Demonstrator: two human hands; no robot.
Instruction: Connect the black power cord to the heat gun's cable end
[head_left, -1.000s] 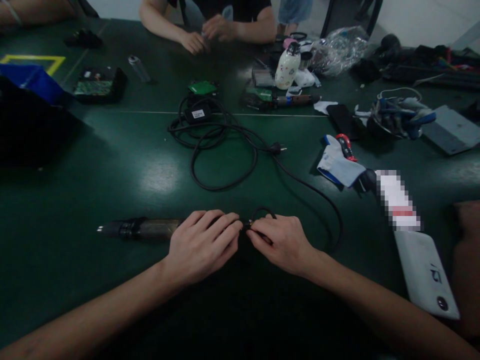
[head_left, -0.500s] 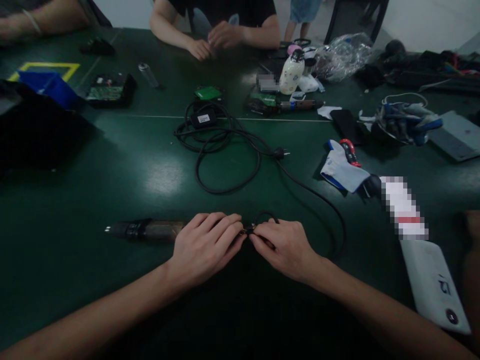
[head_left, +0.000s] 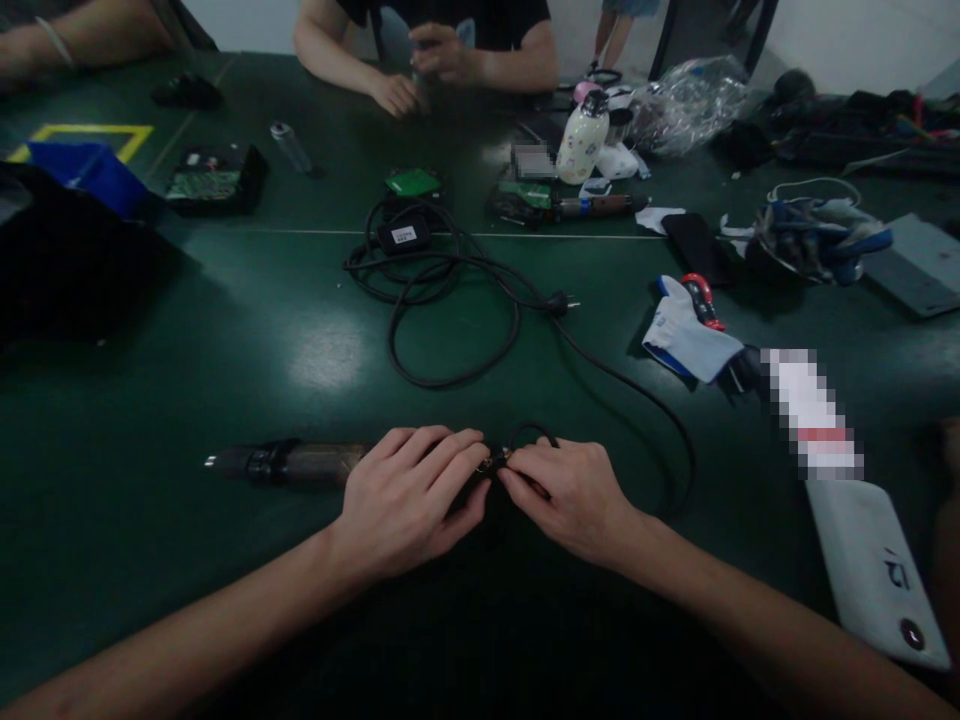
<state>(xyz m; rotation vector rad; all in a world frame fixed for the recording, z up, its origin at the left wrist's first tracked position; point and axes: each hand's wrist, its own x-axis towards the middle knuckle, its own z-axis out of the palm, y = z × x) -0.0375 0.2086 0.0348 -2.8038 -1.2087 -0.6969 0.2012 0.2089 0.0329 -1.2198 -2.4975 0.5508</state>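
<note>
My left hand (head_left: 409, 495) wraps over the rear end of a dark cylindrical power tool (head_left: 289, 463) that lies on the green table (head_left: 225, 330) with its metal tip pointing left. My right hand (head_left: 566, 490) pinches the end of a black cable (head_left: 600, 375) right at the tool's rear, fingertips almost touching those of the left hand. A small metal connector shows between the two hands. The cable loops away to the right and back up to a plug (head_left: 559, 302) in the middle of the table.
A coiled black cord with an adapter (head_left: 405, 236), a green circuit board (head_left: 412, 182), a white bottle (head_left: 581, 140), gloves (head_left: 686, 335), a red-handled tool (head_left: 699, 298) and a white device (head_left: 874, 570) lie about. Another person's hands (head_left: 420, 75) work at the far edge. A dark box (head_left: 67, 255) stands left.
Both hands stay at the tool's rear; the fingertips shifted only slightly. The view has moved a little. The person opposite has raised one hand.
</note>
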